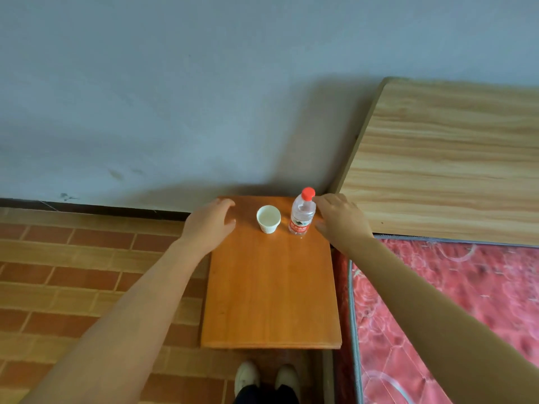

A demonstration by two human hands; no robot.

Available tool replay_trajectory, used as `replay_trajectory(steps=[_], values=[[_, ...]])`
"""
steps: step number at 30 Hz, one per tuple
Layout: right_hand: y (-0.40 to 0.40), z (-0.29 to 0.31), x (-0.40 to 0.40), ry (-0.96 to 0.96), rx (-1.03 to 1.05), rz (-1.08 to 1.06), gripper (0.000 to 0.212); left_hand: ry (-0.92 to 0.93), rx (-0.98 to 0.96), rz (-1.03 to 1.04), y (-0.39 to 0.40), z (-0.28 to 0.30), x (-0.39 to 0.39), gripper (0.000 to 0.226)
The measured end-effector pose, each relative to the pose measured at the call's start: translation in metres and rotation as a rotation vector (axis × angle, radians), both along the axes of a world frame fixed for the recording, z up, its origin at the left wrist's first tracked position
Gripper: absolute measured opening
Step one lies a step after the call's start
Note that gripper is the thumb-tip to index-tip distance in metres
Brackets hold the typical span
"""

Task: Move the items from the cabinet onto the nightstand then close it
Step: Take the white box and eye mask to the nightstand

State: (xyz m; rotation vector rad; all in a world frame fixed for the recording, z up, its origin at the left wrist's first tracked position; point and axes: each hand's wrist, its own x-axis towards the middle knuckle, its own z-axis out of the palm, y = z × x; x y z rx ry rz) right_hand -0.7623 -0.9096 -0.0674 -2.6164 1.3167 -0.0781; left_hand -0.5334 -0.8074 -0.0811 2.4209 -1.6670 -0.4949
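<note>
A clear water bottle (302, 212) with a red cap and red label stands upright at the far right of the orange wooden nightstand top (271, 290). A white paper cup (268, 219) stands just left of it. My right hand (339, 218) is beside the bottle on its right, fingers apart, fingertips near or touching it but not wrapped around it. My left hand (211, 223) hovers at the nightstand's far left corner, fingers spread, holding nothing. The cabinet front below the top is hidden from this view.
A grey wall (175, 97) runs behind the nightstand. A light wooden headboard (446, 161) and a red patterned mattress (455, 310) lie right of it. Brick-pattern floor (73, 272) is to the left. My white shoes (267, 377) stand at the nightstand's near edge.
</note>
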Motion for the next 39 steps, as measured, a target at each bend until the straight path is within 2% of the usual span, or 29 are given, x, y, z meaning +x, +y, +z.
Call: replay_trajectory(steps=[3,8,15,22,31,39], values=[[0.024,0.038,0.003,-0.119,-0.125,0.094,0.036,-0.076,-0.067,-0.040,0.025,0.049,-0.002,0.043],[0.062,0.085,0.007,-0.142,-0.183,0.240,0.040,-0.196,-0.142,0.024,0.090,0.097,0.001,0.041],[0.108,0.101,0.042,-0.216,-0.160,0.376,0.040,-0.251,-0.076,0.243,0.192,0.104,0.009,0.043],[0.172,0.108,0.110,-0.182,-0.135,0.637,0.042,-0.231,-0.090,0.535,0.298,0.115,0.025,0.044],[0.308,0.119,0.202,-0.134,0.018,0.929,0.048,-0.239,-0.095,0.848,0.469,0.120,0.042,0.041],[0.416,0.112,0.258,-0.113,-0.037,1.230,0.044,-0.211,-0.053,1.168,0.592,0.112,0.019,0.043]])
